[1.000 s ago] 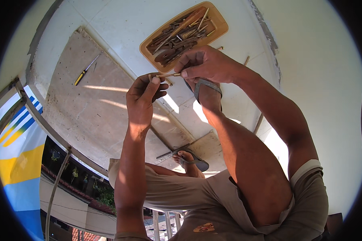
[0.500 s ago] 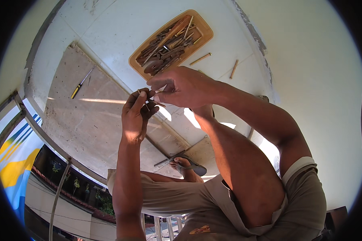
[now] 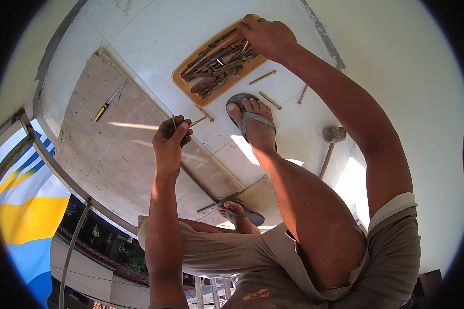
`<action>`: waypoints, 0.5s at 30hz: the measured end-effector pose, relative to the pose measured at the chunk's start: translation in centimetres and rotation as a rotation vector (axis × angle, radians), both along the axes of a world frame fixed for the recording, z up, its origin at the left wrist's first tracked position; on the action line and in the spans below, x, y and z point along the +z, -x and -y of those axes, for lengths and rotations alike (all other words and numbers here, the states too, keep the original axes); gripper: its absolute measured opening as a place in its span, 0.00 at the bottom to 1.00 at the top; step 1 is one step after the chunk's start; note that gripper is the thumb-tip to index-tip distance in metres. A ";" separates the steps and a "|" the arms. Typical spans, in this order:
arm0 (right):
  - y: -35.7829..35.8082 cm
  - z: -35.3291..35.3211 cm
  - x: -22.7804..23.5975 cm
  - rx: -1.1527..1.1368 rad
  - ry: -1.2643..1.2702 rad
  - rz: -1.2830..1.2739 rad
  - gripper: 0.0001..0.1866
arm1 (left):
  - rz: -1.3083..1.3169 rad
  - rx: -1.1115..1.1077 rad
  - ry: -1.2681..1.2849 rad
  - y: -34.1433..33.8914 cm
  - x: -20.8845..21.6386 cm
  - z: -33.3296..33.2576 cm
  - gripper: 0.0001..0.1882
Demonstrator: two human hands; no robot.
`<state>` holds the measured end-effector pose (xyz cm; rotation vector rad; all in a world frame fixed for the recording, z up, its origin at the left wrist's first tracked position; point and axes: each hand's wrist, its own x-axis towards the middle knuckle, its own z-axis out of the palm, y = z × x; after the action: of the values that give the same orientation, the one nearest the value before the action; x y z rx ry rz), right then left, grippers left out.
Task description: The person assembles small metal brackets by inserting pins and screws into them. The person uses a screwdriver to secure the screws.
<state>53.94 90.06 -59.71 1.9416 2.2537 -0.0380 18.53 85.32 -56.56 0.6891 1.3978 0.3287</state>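
My left hand (image 3: 171, 135) is closed in a pinch around thin, brass-coloured bolts; one bolt (image 3: 198, 121) points out to the right and another stands up past the fingers. Just beyond it, a headed bolt (image 3: 204, 112) seems to lie on the floor. My right hand (image 3: 268, 39) is at the far right end of a tan plastic tray (image 3: 220, 99), fingers curled down over its rim. Whether they grip the rim or something inside is hidden. Rusty tools and metal pieces (image 3: 216, 64) fill the tray.
More brass-coloured bolts (image 3: 263, 77) lie between the tray and my sandalled foot (image 3: 255, 121). A mallet (image 3: 334, 135) stands right of my leg. On the board (image 3: 87, 87) at left rests a yellow-handled screwdriver (image 3: 102, 111). A metal railing (image 3: 62, 175) borders the left side.
My right hand has left my left hand and moved up and right to the tray's far end. My foot, the mallet and more bolts have come into sight. The left hand stays in place.
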 end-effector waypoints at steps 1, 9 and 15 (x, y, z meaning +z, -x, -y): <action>-0.5 0.0 -0.4 0.002 -0.002 -0.002 0.18 | -0.040 -0.037 -0.070 0.4 -0.4 0.0 0.15; -2.8 0.0 1.3 -0.112 0.197 -0.307 0.14 | -0.373 -0.266 -0.314 5.1 -3.2 -0.5 0.16; -3.6 4.3 3.8 -0.793 0.410 -1.200 0.12 | -0.491 -0.242 -0.461 4.8 -3.9 -0.3 0.14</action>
<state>57.53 85.73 -55.91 2.7015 1.3460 -1.9883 13.69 85.59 -60.42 1.3763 1.6941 0.3027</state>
